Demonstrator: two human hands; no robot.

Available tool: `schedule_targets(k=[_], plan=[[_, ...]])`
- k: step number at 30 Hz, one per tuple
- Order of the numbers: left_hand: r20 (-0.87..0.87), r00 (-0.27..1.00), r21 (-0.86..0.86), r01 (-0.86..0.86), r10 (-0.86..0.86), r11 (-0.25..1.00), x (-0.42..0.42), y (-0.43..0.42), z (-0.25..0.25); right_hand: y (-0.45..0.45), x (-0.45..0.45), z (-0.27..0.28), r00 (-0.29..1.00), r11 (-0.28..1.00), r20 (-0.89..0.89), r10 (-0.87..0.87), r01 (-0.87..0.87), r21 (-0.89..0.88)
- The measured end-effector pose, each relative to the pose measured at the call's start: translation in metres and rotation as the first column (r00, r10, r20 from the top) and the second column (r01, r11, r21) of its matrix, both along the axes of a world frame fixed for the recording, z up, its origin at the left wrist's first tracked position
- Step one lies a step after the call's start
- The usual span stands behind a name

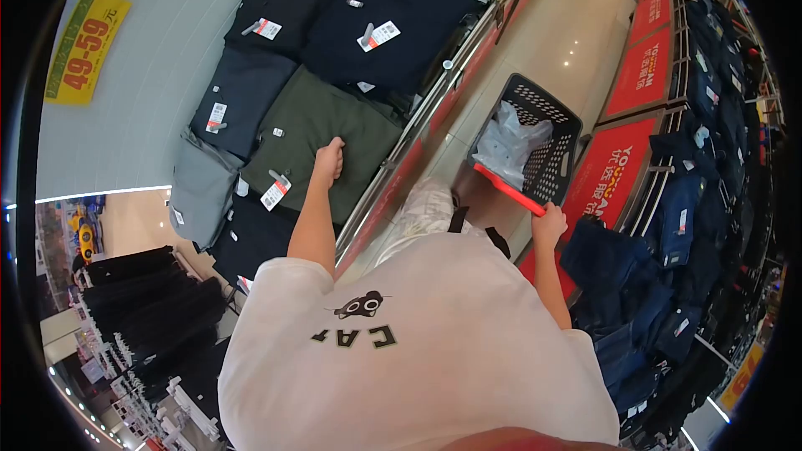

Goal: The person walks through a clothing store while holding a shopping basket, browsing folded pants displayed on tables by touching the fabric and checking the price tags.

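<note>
My left hand [329, 160] is closed against a folded olive-green garment [309, 121], its fingers curled onto the cloth near the middle. A white and red price tag [276, 190] is clipped to that garment. My right hand [549, 225] is wrapped around the end of the red handle [510, 188] of a dark perforated shopping basket [558, 121]. Inside the basket lies a bundle in clear, pale plastic wrapping [511, 142]. The basket is beside my right leg, in the aisle.
Stacks of folded dark garments [388, 21] and a grey one [202, 184] surround the olive-green one. Across the aisle runs a rack with red signs [614, 167] and dark blue jeans [614, 276]. A yellow price sign [88, 46] hangs at left, above dark hanging clothes [146, 301].
</note>
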State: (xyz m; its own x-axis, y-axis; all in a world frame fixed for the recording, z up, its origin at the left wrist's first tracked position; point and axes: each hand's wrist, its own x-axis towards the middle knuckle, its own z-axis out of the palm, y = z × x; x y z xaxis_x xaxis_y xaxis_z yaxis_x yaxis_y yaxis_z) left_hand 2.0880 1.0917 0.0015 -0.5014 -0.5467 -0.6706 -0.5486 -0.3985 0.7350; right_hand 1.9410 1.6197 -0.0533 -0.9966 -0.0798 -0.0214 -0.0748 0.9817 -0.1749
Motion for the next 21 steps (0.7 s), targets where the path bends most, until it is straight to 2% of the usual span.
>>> schedule_targets(k=[16,18,21], plan=[[0.116,0.984,0.018,-0.139,0.136,0.990,-0.012,0.003,0.008,-0.001,-0.200,0.013,0.997,0.998,-0.046,0.063,-0.063,0.001],[0.127,0.979,0.028,-0.164,0.159,0.986,-0.014,0.001,0.008,-0.004,-0.224,0.015,0.997,0.997,0.020,0.072,-0.073,0.025],[0.179,0.965,0.043,-0.204,0.194,0.978,-0.015,0.000,0.006,-0.005,-0.259,0.014,0.997,0.996,0.003,0.083,-0.083,0.012]])
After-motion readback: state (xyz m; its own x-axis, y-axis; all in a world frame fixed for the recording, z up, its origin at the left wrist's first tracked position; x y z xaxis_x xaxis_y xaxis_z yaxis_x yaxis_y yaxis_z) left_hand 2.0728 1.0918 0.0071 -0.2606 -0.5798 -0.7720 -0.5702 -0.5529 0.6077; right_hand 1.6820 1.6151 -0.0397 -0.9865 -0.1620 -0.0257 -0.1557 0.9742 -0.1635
